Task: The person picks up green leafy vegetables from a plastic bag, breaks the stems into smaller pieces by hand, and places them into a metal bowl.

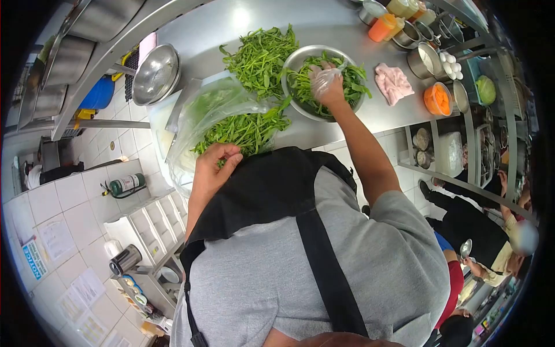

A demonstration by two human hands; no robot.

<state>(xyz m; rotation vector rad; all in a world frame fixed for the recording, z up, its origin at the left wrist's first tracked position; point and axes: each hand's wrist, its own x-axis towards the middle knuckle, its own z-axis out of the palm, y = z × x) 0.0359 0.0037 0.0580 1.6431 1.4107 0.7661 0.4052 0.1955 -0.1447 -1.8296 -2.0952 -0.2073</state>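
My right hand (328, 85), in a clear plastic glove, reaches into a steel bowl (290, 99) with its fingers closed on leafy greens (306, 87). Some fingertips are hidden among the stems. My left hand (215, 168) is bare, its fingers curled with the thumb near the index finger. It sits at the near edge of a pile of greens (245, 132) by my apron; what it pinches, if anything, I cannot make out. That pile lies partly on a clear plastic bag (188, 136). Left of the bowl rests another heap of greens (263, 58).
A pink cloth (393, 83) and a tub of orange pieces (437, 99) stand right of the bowl. Squeeze bottles (381, 28), pots and eggs (451, 65) line the far right. A steel colander (155, 75) sits left. Co-workers (474, 225) stand at lower right.
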